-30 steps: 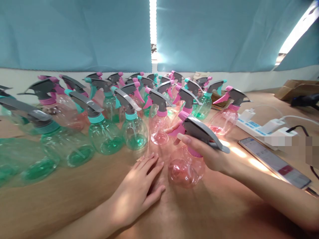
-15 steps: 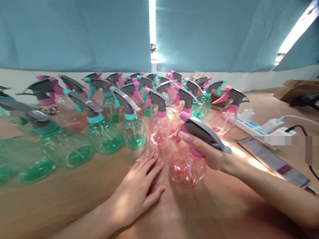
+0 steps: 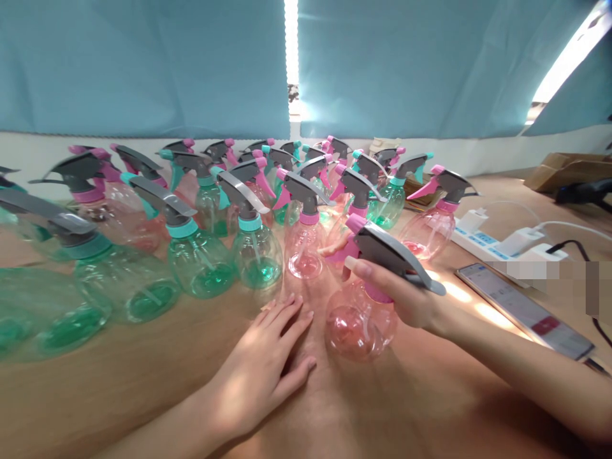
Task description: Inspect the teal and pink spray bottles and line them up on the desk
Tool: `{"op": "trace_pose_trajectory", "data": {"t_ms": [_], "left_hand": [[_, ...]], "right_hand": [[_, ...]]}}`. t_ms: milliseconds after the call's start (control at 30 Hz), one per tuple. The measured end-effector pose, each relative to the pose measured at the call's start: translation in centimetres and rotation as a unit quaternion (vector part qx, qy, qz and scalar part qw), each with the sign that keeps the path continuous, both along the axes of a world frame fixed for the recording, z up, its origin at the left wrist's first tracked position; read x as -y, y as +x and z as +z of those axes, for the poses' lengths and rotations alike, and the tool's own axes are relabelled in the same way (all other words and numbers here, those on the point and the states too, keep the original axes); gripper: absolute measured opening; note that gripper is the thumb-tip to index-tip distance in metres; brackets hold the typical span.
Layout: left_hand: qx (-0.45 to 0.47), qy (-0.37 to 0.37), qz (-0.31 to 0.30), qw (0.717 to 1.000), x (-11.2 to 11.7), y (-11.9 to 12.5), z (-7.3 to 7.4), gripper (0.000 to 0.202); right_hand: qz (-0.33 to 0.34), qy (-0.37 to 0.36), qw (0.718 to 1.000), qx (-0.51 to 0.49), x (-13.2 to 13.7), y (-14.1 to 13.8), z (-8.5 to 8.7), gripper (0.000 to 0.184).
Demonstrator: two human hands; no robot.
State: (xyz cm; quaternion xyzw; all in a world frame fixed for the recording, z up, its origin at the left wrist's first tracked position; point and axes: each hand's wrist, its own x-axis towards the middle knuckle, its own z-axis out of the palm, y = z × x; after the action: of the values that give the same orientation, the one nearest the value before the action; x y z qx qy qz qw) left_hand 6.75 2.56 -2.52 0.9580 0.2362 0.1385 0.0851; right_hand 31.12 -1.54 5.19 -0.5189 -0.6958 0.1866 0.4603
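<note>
My right hand (image 3: 399,293) is wrapped around the neck and grey trigger head of a clear pink spray bottle (image 3: 359,322) that stands on the wooden table (image 3: 143,382) in front of me. A finger reaches forward along its pink nozzle. My left hand (image 3: 265,366) lies flat on the table just left of the bottle, fingers stretched out and holding nothing. Several more spray bottles stand in rows behind, green ones (image 3: 201,258) to the left and pink ones (image 3: 306,248) toward the middle and right.
A phone (image 3: 526,312) lies on the table at the right. Behind it runs a white power strip (image 3: 482,239) with plugs and cables. A cardboard box (image 3: 567,169) sits at the far right. Blue curtains hang along the back.
My right hand has shifted the pink bottle slightly and moved its forefinger along the nozzle. The left hand has stayed flat in place.
</note>
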Motion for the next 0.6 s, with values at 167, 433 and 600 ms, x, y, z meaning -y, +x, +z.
{"op": "trace_pose_trajectory", "data": {"t_ms": [167, 433, 600], "left_hand": [[-0.004, -0.001, -0.002, 1.0, 0.01, 0.05, 0.06, 0.05], [-0.005, 0.0, -0.002, 1.0, 0.01, 0.09, 0.0, 0.05], [0.001, -0.005, -0.005, 1.0, 0.03, -0.01, 0.01, 0.05]], "right_hand": [[0.001, 0.005, 1.0, -0.02, -0.19, -0.23, -0.1, 0.03], [0.017, -0.008, 0.999, -0.039, -0.14, -0.2, 0.13, 0.03], [0.022, -0.007, 0.999, -0.047, -0.21, -0.23, 0.06, 0.029]]}}
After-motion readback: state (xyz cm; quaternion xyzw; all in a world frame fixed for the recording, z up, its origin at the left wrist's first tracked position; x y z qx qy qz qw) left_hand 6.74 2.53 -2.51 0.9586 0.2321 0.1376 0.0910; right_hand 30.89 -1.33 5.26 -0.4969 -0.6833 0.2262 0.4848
